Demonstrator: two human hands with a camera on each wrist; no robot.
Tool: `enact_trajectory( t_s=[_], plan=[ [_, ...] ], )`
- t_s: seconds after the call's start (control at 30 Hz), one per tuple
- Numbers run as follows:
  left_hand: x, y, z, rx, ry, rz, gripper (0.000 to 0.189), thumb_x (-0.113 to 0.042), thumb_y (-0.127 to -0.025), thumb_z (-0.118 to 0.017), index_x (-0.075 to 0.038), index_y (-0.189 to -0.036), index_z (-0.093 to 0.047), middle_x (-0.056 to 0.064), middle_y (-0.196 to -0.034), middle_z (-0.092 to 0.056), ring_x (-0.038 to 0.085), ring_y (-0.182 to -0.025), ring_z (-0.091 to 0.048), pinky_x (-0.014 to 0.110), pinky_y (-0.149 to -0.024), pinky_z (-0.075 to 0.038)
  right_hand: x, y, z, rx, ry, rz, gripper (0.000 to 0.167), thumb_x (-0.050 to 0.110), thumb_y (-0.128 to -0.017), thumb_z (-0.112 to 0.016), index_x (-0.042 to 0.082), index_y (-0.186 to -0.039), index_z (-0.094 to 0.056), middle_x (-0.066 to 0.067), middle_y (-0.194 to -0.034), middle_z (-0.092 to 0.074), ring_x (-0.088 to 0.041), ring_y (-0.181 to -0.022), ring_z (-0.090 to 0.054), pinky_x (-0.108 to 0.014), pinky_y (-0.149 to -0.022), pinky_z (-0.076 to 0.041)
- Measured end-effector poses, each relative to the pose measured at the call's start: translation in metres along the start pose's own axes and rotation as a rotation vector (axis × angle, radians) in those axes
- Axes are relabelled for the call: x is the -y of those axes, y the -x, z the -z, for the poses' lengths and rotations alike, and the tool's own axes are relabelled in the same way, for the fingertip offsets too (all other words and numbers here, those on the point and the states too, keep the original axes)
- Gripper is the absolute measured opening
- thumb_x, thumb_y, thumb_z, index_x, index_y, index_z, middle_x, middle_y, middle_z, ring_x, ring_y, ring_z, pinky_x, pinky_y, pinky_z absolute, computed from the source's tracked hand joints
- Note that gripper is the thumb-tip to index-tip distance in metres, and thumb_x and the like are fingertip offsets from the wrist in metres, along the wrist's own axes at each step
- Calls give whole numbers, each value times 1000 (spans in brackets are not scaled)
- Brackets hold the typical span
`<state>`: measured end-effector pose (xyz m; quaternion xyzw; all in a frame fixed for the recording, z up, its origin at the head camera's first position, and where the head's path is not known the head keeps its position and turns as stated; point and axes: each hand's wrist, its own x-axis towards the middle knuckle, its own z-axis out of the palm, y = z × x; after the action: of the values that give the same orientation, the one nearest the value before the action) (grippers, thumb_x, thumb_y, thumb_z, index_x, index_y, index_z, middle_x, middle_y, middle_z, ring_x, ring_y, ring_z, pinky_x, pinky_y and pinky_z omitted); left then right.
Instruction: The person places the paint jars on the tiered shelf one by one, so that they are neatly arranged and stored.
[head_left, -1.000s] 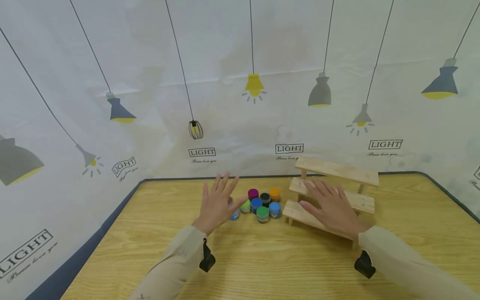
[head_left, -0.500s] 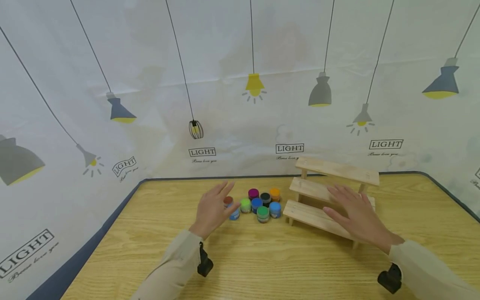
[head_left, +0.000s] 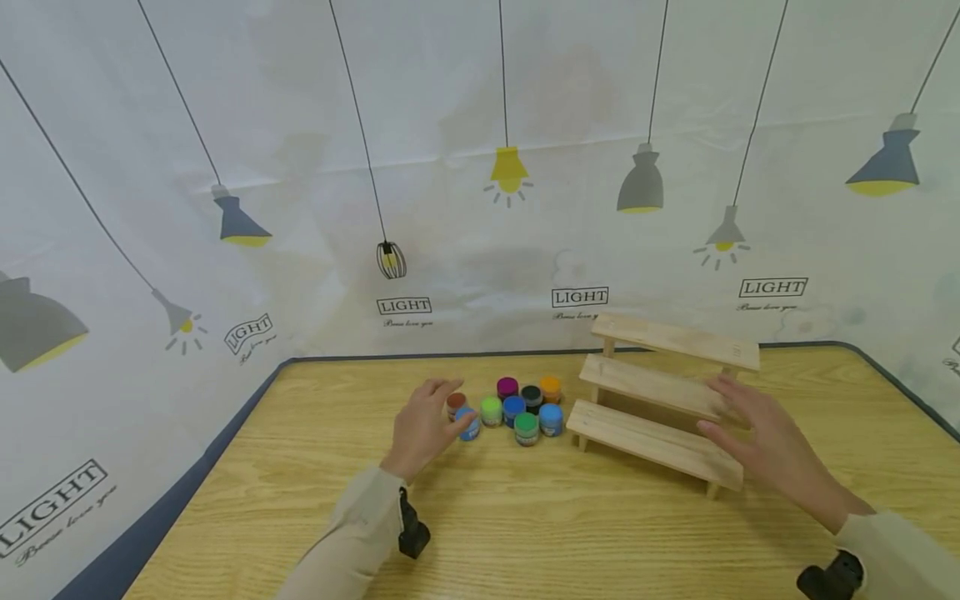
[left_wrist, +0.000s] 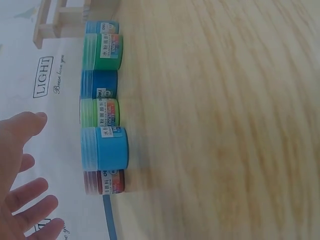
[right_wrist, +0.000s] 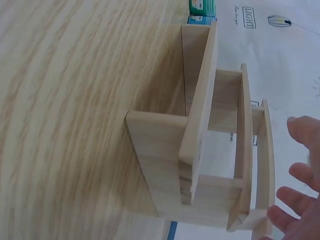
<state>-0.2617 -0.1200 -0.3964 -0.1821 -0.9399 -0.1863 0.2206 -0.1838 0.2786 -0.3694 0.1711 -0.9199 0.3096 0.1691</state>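
My left hand (head_left: 424,427) hovers at the left end of a cluster of small paint jars, thumb and fingers spread apart beside a light blue paint jar (left_wrist: 112,149) and a brown-red paint jar (head_left: 456,405). In the left wrist view its fingers hold nothing. The other jars include light green (head_left: 491,410), dark blue (head_left: 513,411), green (head_left: 527,427), purple (head_left: 507,388), black (head_left: 531,397) and orange (head_left: 551,388). Over the right end of a three-tier wooden shelf (head_left: 648,439) is my right hand (head_left: 776,442), its fingers loosely bent and apart, gripping nothing.
All of this stands on a wood-grain table (head_left: 525,533). Behind it hangs a white backdrop (head_left: 465,275) printed with lamps, close to the table's back edge. Another light blue jar (head_left: 551,419) stands near the shelf's left end.
My right hand has moved right along the shelf, from its middle to its right end. The left hand has lowered and drawn its fingers in, uncovering the brown-red and light blue jars.
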Motion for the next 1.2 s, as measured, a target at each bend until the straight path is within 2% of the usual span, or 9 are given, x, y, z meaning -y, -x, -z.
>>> enact_trajectory(
  t_s=[0.27,0.5,0.63,0.73,0.77,0.9,0.97,1.1,1.2],
  plan=[
    [0,2,-5,33,61,43,48,-35,-76,-68,-10,-116,-58,6,-102,-55,16,-80,-55,24,-53,-45,-13,10,8,-54,-5,-95,57,22,-84,-62,-1,-130,-39,-28,-126,-37,-48,-110,-34,-61,-79,-30],
    [-2,6,-8,72,125,73,44,-33,-77,-68,-8,-112,-59,6,-100,-55,18,-87,-55,30,-64,-48,-24,19,10,-97,-32,-158,57,18,-85,-60,-6,-131,-35,-29,-123,-38,-41,-101,-40,-50,-73,-39],
    [-2,6,-10,80,159,97,40,-31,-77,-68,-6,-108,-61,6,-99,-55,20,-89,-55,34,-70,-48,-29,21,11,-89,-67,-206,59,20,-86,-58,-7,-131,-32,-29,-124,-37,-38,-100,-40,-27,-70,-46],
    [-1,6,-12,87,178,119,39,-30,-77,-69,-6,-107,-62,6,-98,-55,19,-86,-55,33,-71,-48,-33,22,11,-56,-103,-260,62,24,-88,-56,-7,-134,-27,-30,-125,-35,-36,-100,-41,-13,-64,-44],
    [-1,6,-13,89,184,125,39,-30,-77,-69,-5,-107,-62,6,-97,-55,19,-86,-55,33,-71,-48,-34,23,11,-42,-114,-278,63,25,-88,-55,-7,-134,-26,-30,-125,-35,-37,-100,-41,-14,-64,-44],
    [1,6,-15,95,203,136,39,-28,-76,-70,-5,-107,-62,7,-95,-54,18,-81,-54,31,-68,-47,-39,26,8,30,-152,-342,68,28,-90,-52,-9,-136,-19,-32,-125,-33,-42,-102,-42,-34,-65,-50],
    [1,7,-15,96,213,138,40,-27,-76,-70,-4,-108,-62,8,-93,-54,18,-79,-55,31,-67,-47,-42,27,7,62,-171,-363,69,29,-90,-51,-10,-136,-17,-33,-125,-32,-44,-103,-43,-38,-66,-50],
    [1,7,-16,100,240,145,39,-25,-76,-70,-2,-107,-61,8,-89,-52,18,-76,-55,30,-67,-47,-47,28,3,119,-221,-385,70,29,-90,-51,-11,-136,-15,-34,-125,-32,-10,-93,-54,-35,-68,-50],
    [2,6,-16,100,266,158,38,-24,-76,-70,-1,-105,-62,7,-85,-51,18,-74,-55,30,-67,-47,-48,29,-1,144,-268,-389,69,27,-91,-51,-13,-135,-15,-36,-125,-32,12,-84,-46,-31,-68,-51]
  ],
)
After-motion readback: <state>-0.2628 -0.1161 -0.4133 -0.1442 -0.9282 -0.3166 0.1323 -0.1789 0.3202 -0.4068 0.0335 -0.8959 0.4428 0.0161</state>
